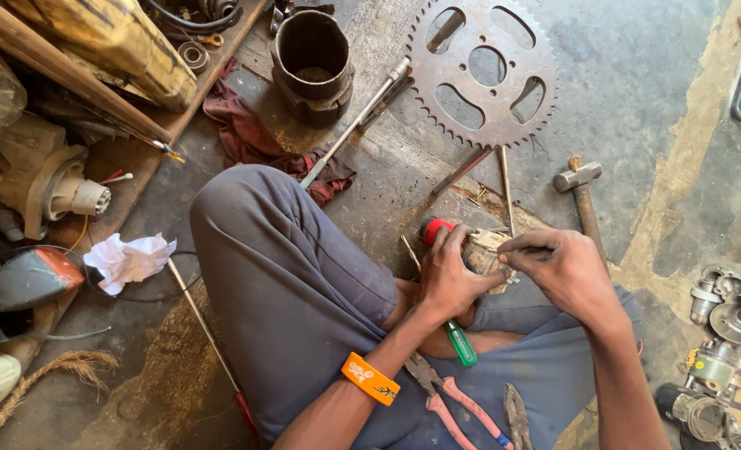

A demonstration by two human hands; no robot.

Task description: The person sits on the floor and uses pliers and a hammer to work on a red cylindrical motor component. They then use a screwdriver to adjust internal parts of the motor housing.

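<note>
While left hand clasps metal part, right hand pinches it.

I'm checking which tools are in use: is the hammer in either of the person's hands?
No. The hammer lies on the floor beside the sprocket, while both hands hold a small metal part.

Around the sprocket, bare floor lies open to its right. Left of it stand a cylinder and a long rod; below it, thin rods and a hammer crowd the way toward the hands.
</note>
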